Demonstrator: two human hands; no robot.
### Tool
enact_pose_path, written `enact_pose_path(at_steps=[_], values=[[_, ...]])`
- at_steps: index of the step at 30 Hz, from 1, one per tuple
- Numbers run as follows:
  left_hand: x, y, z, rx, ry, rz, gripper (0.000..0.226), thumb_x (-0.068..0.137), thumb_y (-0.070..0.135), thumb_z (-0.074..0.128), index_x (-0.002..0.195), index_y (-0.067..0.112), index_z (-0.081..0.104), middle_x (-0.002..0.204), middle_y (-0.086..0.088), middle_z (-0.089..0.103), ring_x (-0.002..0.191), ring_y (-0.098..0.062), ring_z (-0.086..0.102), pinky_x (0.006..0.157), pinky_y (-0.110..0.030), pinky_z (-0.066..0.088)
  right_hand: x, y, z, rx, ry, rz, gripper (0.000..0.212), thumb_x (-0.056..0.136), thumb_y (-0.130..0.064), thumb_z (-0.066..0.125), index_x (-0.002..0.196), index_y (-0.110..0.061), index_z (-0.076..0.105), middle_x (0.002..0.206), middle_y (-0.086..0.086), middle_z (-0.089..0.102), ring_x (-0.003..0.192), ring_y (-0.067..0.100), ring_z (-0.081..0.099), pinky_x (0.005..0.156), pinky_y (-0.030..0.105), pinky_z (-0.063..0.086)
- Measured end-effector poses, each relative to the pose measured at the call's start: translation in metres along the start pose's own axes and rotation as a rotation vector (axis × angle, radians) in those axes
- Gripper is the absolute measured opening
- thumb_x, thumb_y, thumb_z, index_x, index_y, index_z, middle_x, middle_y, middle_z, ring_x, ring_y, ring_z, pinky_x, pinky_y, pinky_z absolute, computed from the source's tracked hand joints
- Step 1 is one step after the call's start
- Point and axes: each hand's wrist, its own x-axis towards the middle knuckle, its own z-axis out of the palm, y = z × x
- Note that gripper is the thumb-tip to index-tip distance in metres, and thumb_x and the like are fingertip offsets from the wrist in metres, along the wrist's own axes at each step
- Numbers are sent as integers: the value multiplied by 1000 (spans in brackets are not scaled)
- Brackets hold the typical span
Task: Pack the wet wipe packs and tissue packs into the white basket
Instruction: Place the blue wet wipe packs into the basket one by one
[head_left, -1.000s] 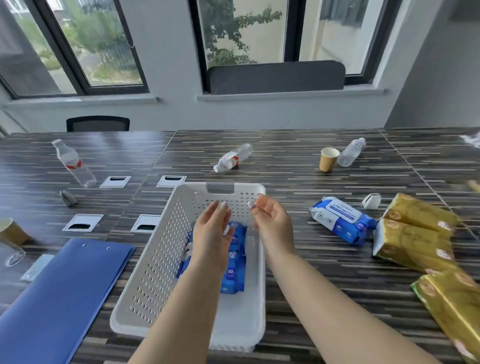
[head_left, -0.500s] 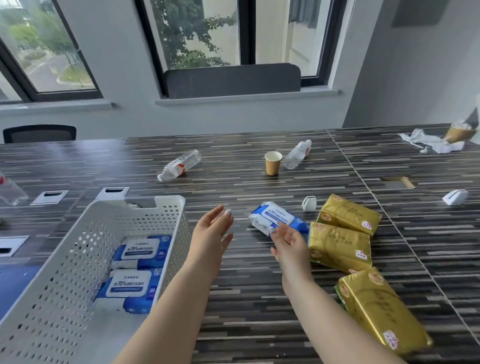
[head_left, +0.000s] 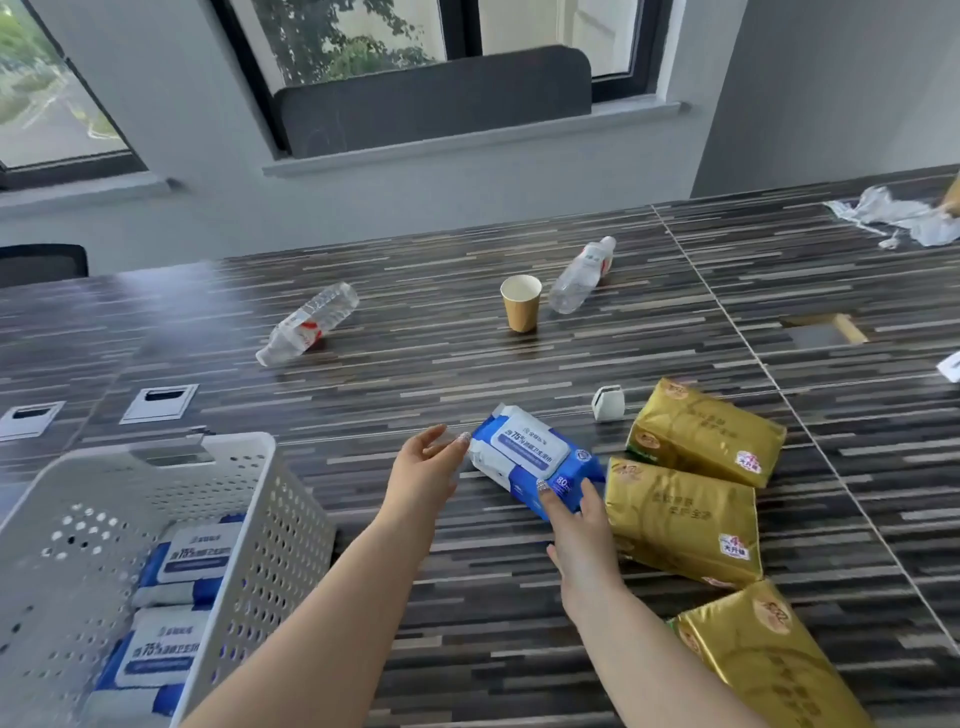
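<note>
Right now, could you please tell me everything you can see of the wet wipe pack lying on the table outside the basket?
The wet wipe pack is a soft blue and white plastic pouch with a white flip lid panel on top bearing printed text. It lies flat, label up and skewed, on the dark striped table, left of the gold tissue packs. The left hand touches its left end; the right hand has fingers on its near right corner.

The white basket runs off the left and bottom edges, and its perforated wall half hides the wipe packs inside. The nearest gold tissue pack is cropped at the bottom. Print on the packs is probably too small to read.
</note>
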Motion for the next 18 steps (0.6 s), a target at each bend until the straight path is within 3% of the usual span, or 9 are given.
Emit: enact_pose_path(at_steps=[4,7,12,18], values=[[38,-8,13,139,10,-16,55,87,31,66,136,20,45,114,6,60,107,-14,56,95,-35,44,25,10,7,-6,77,70,83,85,-35,65,150,-32,14,155,-1,27,139,26,32,110,51,34],[66,-18,23,233,9,-20,55,87,29,65,137,18,44,131,0,56,106,-14,56,88,-30,44,40,19,8,-17,130,75,85,86,-31,64,151,-26,10,157,-1,22,142,24,26,112,44,28],[102,-27,36,439,8,8,59,87,33,64,140,20,42,144,-3,46,124,-19,51,98,-38,47,60,28,9,13,183,25,78,85,-23,67,149,-26,21,150,-1,38,134,18,40,112,39,33],[130,-32,45,551,-26,-12,76,82,45,66,146,18,34,143,-2,46,123,-21,50,95,-36,47,77,25,13,5,246,49,59,84,-22,67,137,-22,42,131,-3,55,112,13,54,96,32,45]])
